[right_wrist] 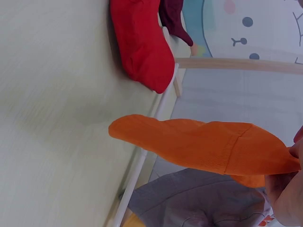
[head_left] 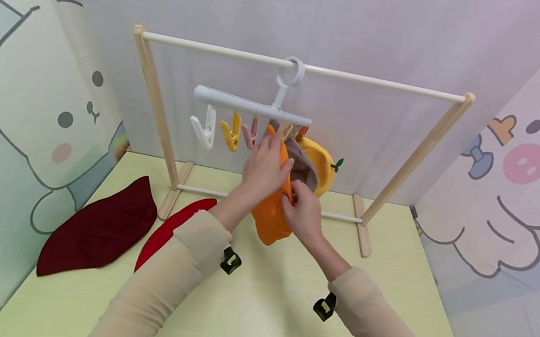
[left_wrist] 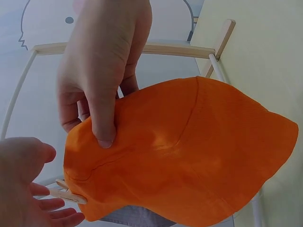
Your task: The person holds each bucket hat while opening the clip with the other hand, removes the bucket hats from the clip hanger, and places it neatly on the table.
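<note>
An orange bucket hat hangs under the grey-white hanger. My right hand pinches its edge between thumb and fingers; the left wrist view shows this right hand with its thumb flat on the orange cloth. Beside the hat's upper edge is my left hand, its fingers loosely spread in the left wrist view, next to a pale clothespin that sits on the hat's edge. Behind the orange hat hang a grey hat and a yellow hat with a green leaf.
White, yellow and pink clothespins dangle from the hanger. It hooks over the white rod of a wooden-sided rack. A dark red hat and a red hat lie on the table at the left.
</note>
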Demonstrator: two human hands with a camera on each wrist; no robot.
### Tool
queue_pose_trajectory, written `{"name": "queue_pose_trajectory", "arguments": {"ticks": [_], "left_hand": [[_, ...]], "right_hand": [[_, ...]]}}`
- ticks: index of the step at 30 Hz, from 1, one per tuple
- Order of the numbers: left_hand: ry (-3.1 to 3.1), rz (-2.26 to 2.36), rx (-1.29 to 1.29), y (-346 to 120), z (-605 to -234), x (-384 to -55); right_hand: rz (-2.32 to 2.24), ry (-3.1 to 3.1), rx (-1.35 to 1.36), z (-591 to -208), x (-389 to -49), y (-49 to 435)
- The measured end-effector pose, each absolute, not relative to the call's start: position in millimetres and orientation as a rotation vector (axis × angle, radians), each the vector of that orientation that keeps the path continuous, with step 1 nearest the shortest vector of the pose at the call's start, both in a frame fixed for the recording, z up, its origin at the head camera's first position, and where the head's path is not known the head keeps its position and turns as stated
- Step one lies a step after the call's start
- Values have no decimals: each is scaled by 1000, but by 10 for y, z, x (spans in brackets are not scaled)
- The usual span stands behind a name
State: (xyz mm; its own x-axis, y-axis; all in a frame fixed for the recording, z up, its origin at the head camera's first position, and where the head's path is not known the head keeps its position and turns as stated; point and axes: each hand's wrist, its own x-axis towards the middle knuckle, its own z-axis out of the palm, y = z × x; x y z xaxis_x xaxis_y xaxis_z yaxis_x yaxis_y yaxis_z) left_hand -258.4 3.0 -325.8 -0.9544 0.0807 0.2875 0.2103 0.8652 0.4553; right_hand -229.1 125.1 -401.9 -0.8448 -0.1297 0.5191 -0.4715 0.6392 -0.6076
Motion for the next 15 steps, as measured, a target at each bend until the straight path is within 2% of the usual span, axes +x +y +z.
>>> {"name": "queue_pose_trajectory", "arguments": {"ticks": [15], "left_hand": [[-2804, -695, -157, 180, -3183, -2728]], "right_hand": [[1064, -2416, 490, -4042, -2287, 1231]]}}
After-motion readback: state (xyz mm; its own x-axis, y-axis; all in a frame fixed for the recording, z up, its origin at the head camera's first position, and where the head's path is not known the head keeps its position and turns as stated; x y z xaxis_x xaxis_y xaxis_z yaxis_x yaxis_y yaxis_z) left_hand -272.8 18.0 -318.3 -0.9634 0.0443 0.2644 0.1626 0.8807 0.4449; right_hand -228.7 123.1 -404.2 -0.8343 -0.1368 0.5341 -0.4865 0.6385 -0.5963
